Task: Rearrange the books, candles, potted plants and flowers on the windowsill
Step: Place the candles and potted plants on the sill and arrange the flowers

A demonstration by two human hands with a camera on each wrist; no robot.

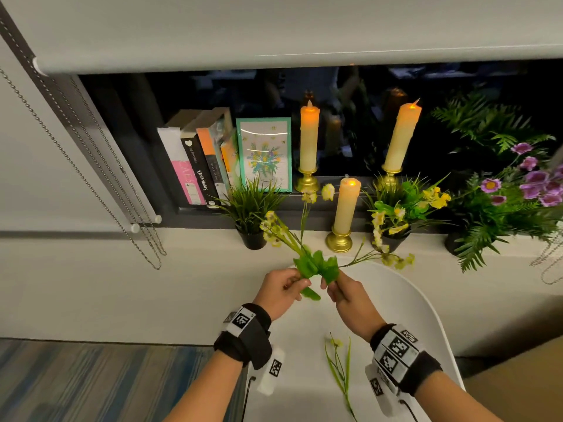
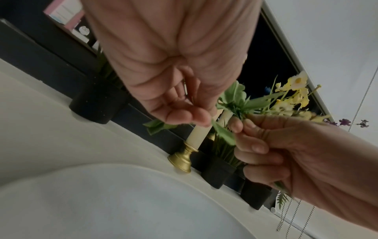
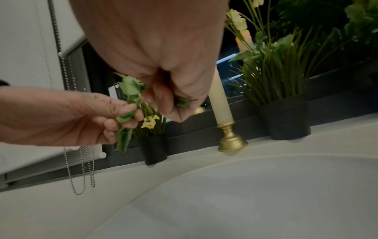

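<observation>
Over the near edge of the windowsill [image 1: 189, 248], both hands hold one artificial sprig of yellow flowers [image 1: 316, 264] by its green leaves. My left hand [image 1: 303, 284] pinches the leaves [image 2: 223, 134] on the left. My right hand [image 1: 329, 286] grips the stem base [image 3: 184, 101]; its lower end is hidden in the fist. A second loose stem [image 1: 339, 370] lies on the white table. On the sill stand books [image 1: 195, 166], a flower card [image 1: 265, 153], three lit candles [image 1: 309, 138] [image 1: 402, 135] [image 1: 347, 205], a grass pot [image 1: 251, 208] and a yellow-flower pot [image 1: 393, 208].
A fern with purple flowers [image 1: 502, 202] fills the right end of the sill. Blind cord chains [image 1: 91, 184] hang at the left. The round white table [image 1: 411, 306] sits below my hands, against the wall. The blind [image 1: 274, 32] covers the upper window.
</observation>
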